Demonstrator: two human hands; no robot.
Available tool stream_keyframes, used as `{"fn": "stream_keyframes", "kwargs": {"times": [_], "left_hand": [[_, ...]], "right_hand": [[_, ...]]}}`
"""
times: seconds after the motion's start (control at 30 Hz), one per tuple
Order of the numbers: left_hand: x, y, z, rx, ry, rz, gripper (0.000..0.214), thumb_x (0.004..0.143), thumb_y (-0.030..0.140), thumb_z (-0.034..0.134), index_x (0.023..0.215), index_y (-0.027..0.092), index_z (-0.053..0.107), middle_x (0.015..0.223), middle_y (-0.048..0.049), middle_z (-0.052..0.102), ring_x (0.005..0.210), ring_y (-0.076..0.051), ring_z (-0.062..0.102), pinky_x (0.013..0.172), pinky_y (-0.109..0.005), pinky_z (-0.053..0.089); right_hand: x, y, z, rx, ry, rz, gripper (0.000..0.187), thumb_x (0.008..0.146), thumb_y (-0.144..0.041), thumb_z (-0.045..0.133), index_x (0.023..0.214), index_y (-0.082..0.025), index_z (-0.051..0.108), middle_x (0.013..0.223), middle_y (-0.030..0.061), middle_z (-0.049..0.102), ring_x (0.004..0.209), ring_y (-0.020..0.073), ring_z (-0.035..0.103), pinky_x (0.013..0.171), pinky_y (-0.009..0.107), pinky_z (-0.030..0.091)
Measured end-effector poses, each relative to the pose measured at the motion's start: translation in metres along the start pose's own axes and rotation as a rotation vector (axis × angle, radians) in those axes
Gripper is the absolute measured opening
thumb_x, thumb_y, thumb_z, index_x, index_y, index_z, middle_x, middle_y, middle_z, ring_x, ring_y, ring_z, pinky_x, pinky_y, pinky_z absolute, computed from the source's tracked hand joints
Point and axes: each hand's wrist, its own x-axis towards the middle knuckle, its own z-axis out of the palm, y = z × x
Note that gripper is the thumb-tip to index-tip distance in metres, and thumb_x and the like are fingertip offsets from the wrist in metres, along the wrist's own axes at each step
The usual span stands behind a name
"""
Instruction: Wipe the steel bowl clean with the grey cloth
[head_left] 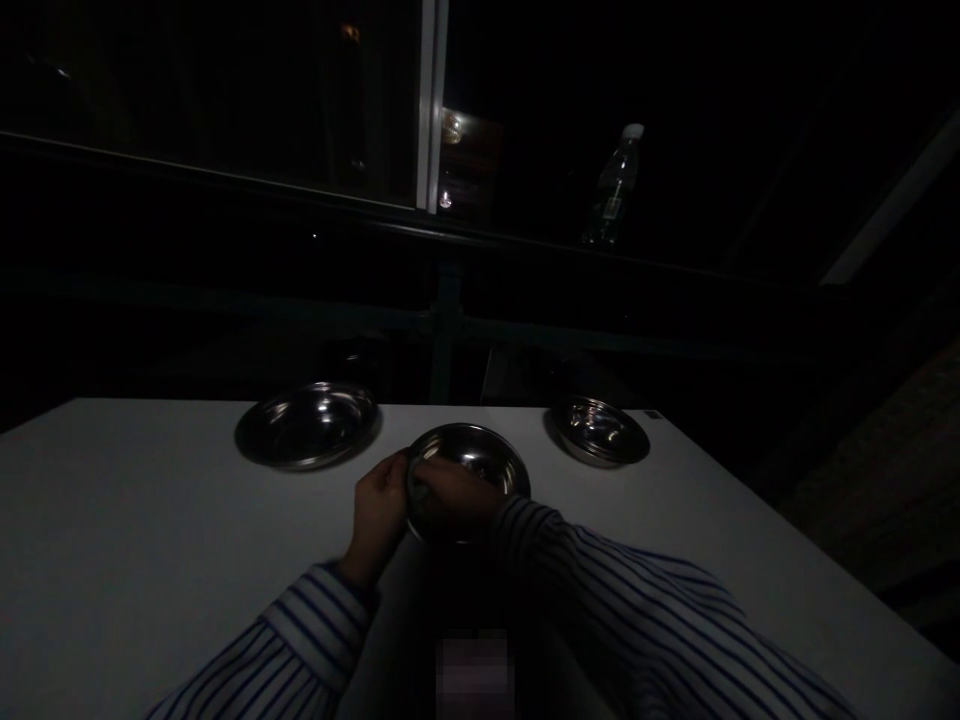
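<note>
A round steel bowl (491, 450) is on the white table in front of me, tilted a little. My left hand (380, 507) is closed on its left rim, thumb on top. Reaching in from the right, my right hand (459, 492) is inside the bowl, with its fingers closed near the left inner wall. Something small and greenish (421, 490) shows at those fingertips, too dark to name. The near part of the bowl lies in deep shadow.
A wide, shallow steel bowl (306, 461) stands at the back left of the white table (187, 550). A smaller steel bowl (604, 458) stands at the back right. Beyond, a clear plastic bottle (616, 190) with a white cap stands near the window frame (432, 110).
</note>
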Motion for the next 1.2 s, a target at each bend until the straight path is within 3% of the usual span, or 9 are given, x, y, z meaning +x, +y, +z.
{"fn": "stream_keyframes", "kwargs": {"times": [0.2, 0.37, 0.57, 0.7, 0.8, 1.0, 1.2], "left_hand": [[-0.002, 0.001, -0.002, 0.039, -0.021, -0.008, 0.030, 0.073, 0.035, 0.049, 0.081, 0.012, 0.068, 0.076, -0.0076, 0.072, 0.072, -0.022, 0.065, 0.064, -0.029, 0.049], [-0.004, 0.003, 0.002, 0.057, -0.037, 0.007, 0.032, 0.074, 0.036, 0.048, 0.081, 0.013, 0.069, 0.077, -0.0075, 0.072, 0.071, -0.022, 0.064, 0.064, -0.030, 0.049], [-0.003, 0.002, -0.001, 0.090, -0.045, 0.031, 0.031, 0.076, 0.035, 0.046, 0.081, 0.013, 0.068, 0.079, -0.0073, 0.072, 0.073, -0.021, 0.064, 0.064, -0.029, 0.047], [0.001, -0.004, -0.001, 0.090, 0.016, 0.059, 0.030, 0.074, 0.036, 0.047, 0.074, 0.014, 0.067, 0.075, -0.0083, 0.071, 0.073, -0.023, 0.064, 0.066, -0.031, 0.048], [0.001, -0.004, 0.000, 0.061, 0.058, 0.044, 0.031, 0.072, 0.037, 0.048, 0.076, 0.014, 0.068, 0.079, -0.0098, 0.072, 0.076, -0.024, 0.064, 0.068, -0.033, 0.048], [-0.003, 0.003, 0.000, 0.002, -0.014, -0.012, 0.032, 0.074, 0.037, 0.048, 0.080, 0.013, 0.068, 0.076, -0.0081, 0.072, 0.072, -0.022, 0.064, 0.065, -0.031, 0.048], [0.000, -0.001, -0.001, 0.060, 0.029, 0.006, 0.030, 0.073, 0.035, 0.050, 0.083, 0.013, 0.069, 0.087, -0.0096, 0.072, 0.081, -0.024, 0.065, 0.072, -0.033, 0.048]], "right_hand": [[0.003, 0.019, -0.009, -0.189, 0.115, 0.258, 0.031, 0.084, -0.007, 0.036, 0.112, -0.011, 0.049, 0.114, 0.0202, 0.048, 0.100, 0.0286, 0.055, 0.077, 0.044, 0.046], [0.000, 0.031, -0.009, -0.205, 0.163, 0.380, 0.033, 0.079, -0.001, 0.036, 0.109, -0.006, 0.049, 0.110, 0.0250, 0.048, 0.093, 0.0294, 0.058, 0.073, 0.043, 0.046], [0.014, 0.016, 0.003, -0.008, 0.238, 0.227, 0.025, 0.080, -0.010, 0.043, 0.105, -0.013, 0.049, 0.107, 0.0106, 0.056, 0.099, 0.0185, 0.056, 0.082, 0.029, 0.044], [0.011, 0.012, 0.012, 0.106, 0.176, 0.049, 0.017, 0.078, -0.015, 0.050, 0.095, -0.017, 0.053, 0.097, 0.0024, 0.062, 0.089, 0.0118, 0.059, 0.076, 0.019, 0.045], [0.005, 0.009, 0.014, 0.110, 0.152, -0.012, 0.017, 0.078, -0.015, 0.052, 0.094, -0.018, 0.053, 0.097, 0.0015, 0.062, 0.089, 0.0111, 0.058, 0.077, 0.019, 0.044], [0.011, 0.005, 0.000, -0.079, 0.215, 0.064, 0.026, 0.084, -0.010, 0.039, 0.108, -0.014, 0.046, 0.110, 0.0106, 0.051, 0.099, 0.0176, 0.052, 0.084, 0.030, 0.043], [0.009, 0.028, -0.014, -0.296, 0.196, 0.293, 0.032, 0.085, -0.003, 0.030, 0.111, -0.007, 0.048, 0.117, 0.0249, 0.045, 0.107, 0.0294, 0.048, 0.077, 0.043, 0.046]]}}
